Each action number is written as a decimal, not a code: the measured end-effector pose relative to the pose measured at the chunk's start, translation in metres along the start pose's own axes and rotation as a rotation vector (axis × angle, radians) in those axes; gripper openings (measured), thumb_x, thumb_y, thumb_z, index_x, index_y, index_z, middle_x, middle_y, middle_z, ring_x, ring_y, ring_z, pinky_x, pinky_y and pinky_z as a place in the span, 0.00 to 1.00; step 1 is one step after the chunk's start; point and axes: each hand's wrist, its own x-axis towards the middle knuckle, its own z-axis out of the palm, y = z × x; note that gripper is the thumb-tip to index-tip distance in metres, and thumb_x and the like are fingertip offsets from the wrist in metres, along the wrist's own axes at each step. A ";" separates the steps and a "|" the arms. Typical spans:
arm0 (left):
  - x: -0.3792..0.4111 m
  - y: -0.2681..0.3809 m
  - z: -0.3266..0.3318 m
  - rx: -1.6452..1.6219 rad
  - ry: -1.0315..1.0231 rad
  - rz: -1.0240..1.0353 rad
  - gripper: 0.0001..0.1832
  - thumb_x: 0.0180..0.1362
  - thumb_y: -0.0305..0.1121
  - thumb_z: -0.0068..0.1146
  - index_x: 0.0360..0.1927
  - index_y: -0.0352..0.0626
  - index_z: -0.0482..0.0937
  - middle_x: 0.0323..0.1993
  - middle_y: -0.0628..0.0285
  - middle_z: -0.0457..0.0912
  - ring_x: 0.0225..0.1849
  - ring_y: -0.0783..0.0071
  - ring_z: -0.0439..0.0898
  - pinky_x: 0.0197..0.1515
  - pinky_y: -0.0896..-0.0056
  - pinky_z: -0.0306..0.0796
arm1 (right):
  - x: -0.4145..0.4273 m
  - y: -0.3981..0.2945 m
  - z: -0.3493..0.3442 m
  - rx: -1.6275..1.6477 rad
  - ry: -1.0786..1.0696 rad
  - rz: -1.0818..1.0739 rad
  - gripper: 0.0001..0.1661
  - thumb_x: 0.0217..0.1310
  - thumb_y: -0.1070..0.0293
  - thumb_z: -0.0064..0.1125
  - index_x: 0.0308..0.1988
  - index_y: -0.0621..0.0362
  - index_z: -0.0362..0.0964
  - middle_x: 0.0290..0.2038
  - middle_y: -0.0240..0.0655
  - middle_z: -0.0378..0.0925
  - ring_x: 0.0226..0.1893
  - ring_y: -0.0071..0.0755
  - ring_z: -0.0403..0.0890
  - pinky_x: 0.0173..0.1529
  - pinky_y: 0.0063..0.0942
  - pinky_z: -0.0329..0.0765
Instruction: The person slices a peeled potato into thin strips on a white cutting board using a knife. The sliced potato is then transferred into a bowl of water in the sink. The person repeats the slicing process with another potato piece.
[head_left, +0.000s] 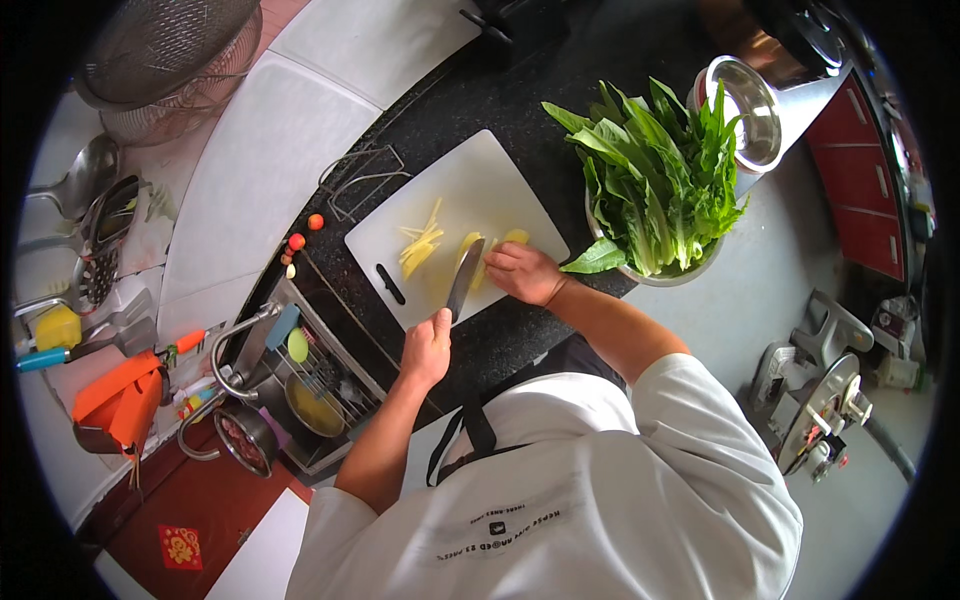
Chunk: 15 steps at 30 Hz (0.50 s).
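Note:
My left hand (427, 351) grips the handle of a kitchen knife (465, 277), its blade over the white cutting board (487, 161). Beside the blade, my right hand (523, 273) has its fingers bent down onto yellow vegetable slices (481, 271), partly hidden under the fingers. Another yellow piece (516, 236) lies just beyond the right fingertips. One more slice (469, 244) lies near the knife tip. Thin yellow strips (421, 250) lie in a loose pile on the left part of the board, above its black-edged handle slot.
A metal bowl (679, 280) heaped with leafy greens (652, 172) stands to the right, a steel bowl (772, 112) behind it. At left are a wire rack (364, 176), small red fruits (297, 241), a garlic clove (290, 271) and a sink (352, 375) with a bowl inside.

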 end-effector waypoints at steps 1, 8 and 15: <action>0.000 0.003 0.000 -0.003 -0.030 -0.039 0.30 0.81 0.51 0.39 0.45 0.32 0.83 0.40 0.33 0.84 0.47 0.28 0.82 0.47 0.38 0.74 | 0.000 0.000 0.000 -0.001 -0.003 -0.002 0.15 0.52 0.68 0.59 0.40 0.62 0.81 0.50 0.38 0.81 0.50 0.42 0.80 0.55 0.34 0.81; -0.006 -0.016 0.007 0.014 -0.025 -0.031 0.29 0.81 0.50 0.40 0.49 0.33 0.83 0.44 0.34 0.84 0.50 0.28 0.81 0.50 0.39 0.74 | 0.001 0.001 0.003 0.025 0.053 -0.002 0.13 0.52 0.68 0.60 0.38 0.62 0.81 0.49 0.38 0.81 0.49 0.42 0.80 0.53 0.36 0.81; -0.005 -0.021 0.011 -0.009 0.197 0.170 0.32 0.81 0.53 0.39 0.28 0.36 0.75 0.17 0.54 0.75 0.22 0.53 0.79 0.30 0.50 0.70 | -0.001 -0.002 0.008 0.024 0.046 0.053 0.10 0.54 0.69 0.62 0.38 0.61 0.82 0.49 0.37 0.81 0.48 0.41 0.80 0.51 0.36 0.81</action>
